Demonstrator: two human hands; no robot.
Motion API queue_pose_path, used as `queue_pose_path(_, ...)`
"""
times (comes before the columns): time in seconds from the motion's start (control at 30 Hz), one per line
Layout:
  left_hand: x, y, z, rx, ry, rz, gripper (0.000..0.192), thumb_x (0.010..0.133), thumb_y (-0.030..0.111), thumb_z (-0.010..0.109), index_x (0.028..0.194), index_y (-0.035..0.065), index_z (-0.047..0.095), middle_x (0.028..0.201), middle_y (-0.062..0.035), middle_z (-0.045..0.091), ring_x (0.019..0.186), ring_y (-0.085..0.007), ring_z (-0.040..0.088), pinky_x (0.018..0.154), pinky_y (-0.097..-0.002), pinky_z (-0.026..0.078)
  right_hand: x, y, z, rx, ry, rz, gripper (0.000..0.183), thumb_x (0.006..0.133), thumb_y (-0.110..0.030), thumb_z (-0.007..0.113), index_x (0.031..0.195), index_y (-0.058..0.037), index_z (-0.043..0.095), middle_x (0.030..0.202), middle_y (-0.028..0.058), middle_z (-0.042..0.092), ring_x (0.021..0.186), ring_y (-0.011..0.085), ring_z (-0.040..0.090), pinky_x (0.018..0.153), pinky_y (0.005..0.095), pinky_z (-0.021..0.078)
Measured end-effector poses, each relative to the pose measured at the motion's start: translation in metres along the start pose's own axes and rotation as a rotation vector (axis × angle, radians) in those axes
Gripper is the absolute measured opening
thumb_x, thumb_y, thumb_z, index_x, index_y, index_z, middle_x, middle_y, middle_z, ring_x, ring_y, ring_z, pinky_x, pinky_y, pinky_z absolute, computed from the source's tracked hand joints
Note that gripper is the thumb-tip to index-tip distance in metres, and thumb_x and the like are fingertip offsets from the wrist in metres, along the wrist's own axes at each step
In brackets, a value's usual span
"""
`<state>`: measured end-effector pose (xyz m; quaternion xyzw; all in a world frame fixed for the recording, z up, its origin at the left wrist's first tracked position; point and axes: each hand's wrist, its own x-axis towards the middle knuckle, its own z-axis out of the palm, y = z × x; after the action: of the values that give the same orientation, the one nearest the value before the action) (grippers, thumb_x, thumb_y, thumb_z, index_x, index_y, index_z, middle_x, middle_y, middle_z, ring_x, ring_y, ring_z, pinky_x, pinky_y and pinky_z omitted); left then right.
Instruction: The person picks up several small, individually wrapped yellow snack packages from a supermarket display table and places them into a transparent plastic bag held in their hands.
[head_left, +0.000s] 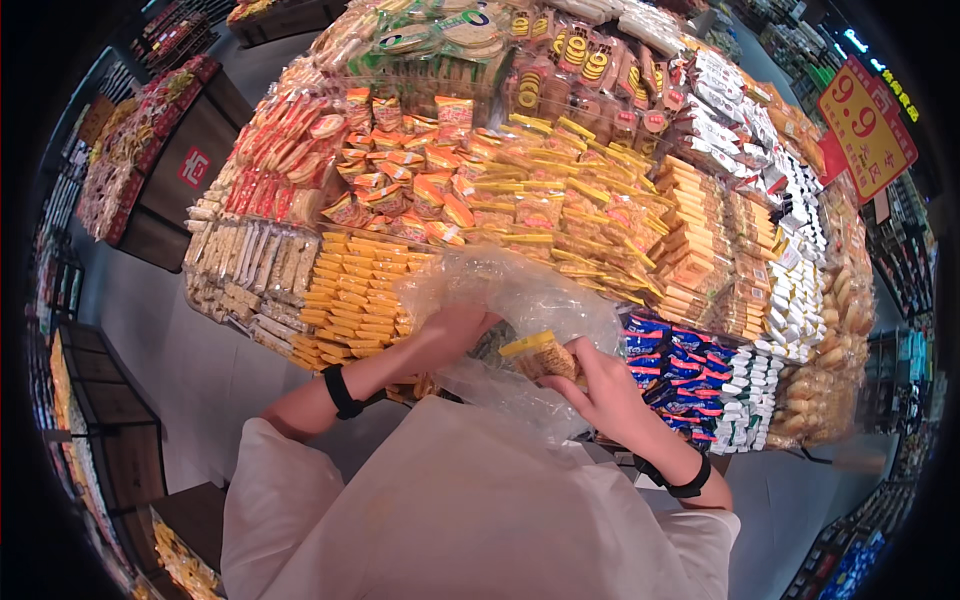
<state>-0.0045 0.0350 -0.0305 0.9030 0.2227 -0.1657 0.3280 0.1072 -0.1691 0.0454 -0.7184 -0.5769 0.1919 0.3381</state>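
A packaged snack with a yellow top strip (541, 355) is gripped in my right hand (604, 386), over the mouth of a clear plastic bag (577, 300). My left hand (459, 330) holds the bag's left side, its fingertips partly hidden by the film. The bag is spread wide, and its lower part hangs in front of my shirt. Beyond it lie rows of similar yellow-topped packs (540, 210). Small yellow packets (360, 292) fill the section left of the bag. Blue packets with pink edges (679, 375) lie right of my right hand.
Orange packets (420, 180), red-and-white packs (289, 139) and white packets (795, 292) crowd the large display. A red and yellow price sign (862, 127) stands at its right edge. Another snack stand (161, 165) is across the grey floor (206, 367) on the left.
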Motion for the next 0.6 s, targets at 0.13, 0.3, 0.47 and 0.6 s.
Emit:
queue_pose_path(0.13,0.009,-0.019,0.001,-0.198,-0.039,0.045,0.027,0.086,0.012,0.045,0.110,0.0033,0.053,0.103,-0.0203,0.058,0.094,-0.0380,0.056,0.077,-0.0398,0.046,0.001,-0.006,-0.002,0.008,-0.001,0.000,0.030,0.080,-0.018,0.066,0.092,-0.0006,0.045,0.070,0.0187,0.059,0.065,0.0364,0.059,0.053,0.0387,0.0453)
queue_pose_path(0.3,0.014,-0.040,0.023,-0.092,0.346,0.350,0.021,0.083,0.014,0.048,0.084,-0.0043,0.058,0.077,-0.0179,0.058,0.072,-0.0266,0.055,0.062,-0.0357,0.044,0.000,-0.005,-0.002,0.015,0.007,0.004,0.030,0.080,-0.018,0.067,0.093,-0.0008,0.046,0.072,0.0185,0.060,0.066,0.0362,0.060,0.054,0.0370,0.0450)
queue_pose_path(0.47,0.028,-0.039,0.013,0.444,0.162,0.215,0.020,0.082,0.011,0.048,0.095,0.0030,0.061,0.093,-0.0176,0.061,0.089,-0.0299,0.059,0.073,-0.0380,0.048,0.002,-0.003,0.002,0.019,0.018,-0.006,0.030,0.080,-0.017,0.067,0.093,-0.0007,0.046,0.074,0.0190,0.059,0.069,0.0367,0.060,0.055,0.0371,0.0452)
queue_pose_path(0.6,0.037,-0.054,0.031,0.014,0.235,0.193,0.020,0.085,0.013,0.045,0.093,0.0019,0.060,0.087,-0.0179,0.061,0.084,-0.0290,0.059,0.070,-0.0392,0.048,0.005,-0.006,0.002,0.018,0.037,-0.069,0.029,0.081,-0.016,0.064,0.088,-0.0001,0.042,0.068,0.0199,0.054,0.065,0.0387,0.056,0.053,0.0420,0.0442)
